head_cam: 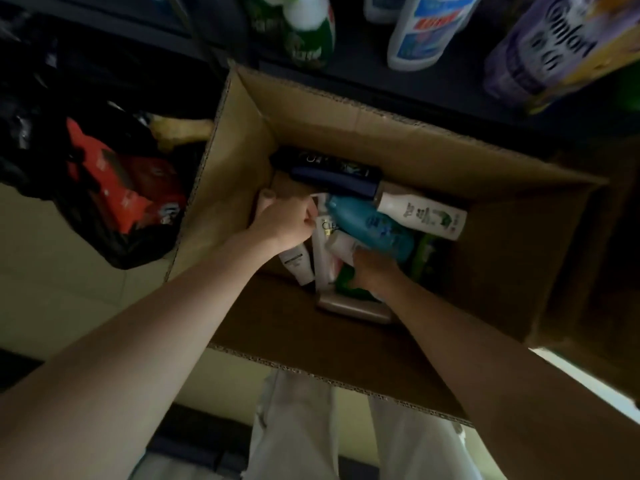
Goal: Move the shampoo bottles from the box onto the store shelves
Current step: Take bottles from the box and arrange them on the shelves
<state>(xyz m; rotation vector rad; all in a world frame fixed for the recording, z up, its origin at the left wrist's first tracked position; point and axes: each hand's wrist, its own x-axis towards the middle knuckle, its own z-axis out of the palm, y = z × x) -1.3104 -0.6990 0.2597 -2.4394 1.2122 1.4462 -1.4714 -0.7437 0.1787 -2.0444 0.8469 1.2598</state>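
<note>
The teal shampoo bottle (372,228) lies in the box (381,140), long axis running far-left to near-right, just beyond my right hand (372,268), whose grip I cannot tell. My left hand (285,221) curls round a white bottle (323,244).

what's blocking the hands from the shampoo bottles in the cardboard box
Nothing visible. The brown cardboard box is open on top, its flaps folded out, and both hands are already inside. The left hand grips a white bottle, and the right hand is down among the bottles beside the teal bottle.
</note>
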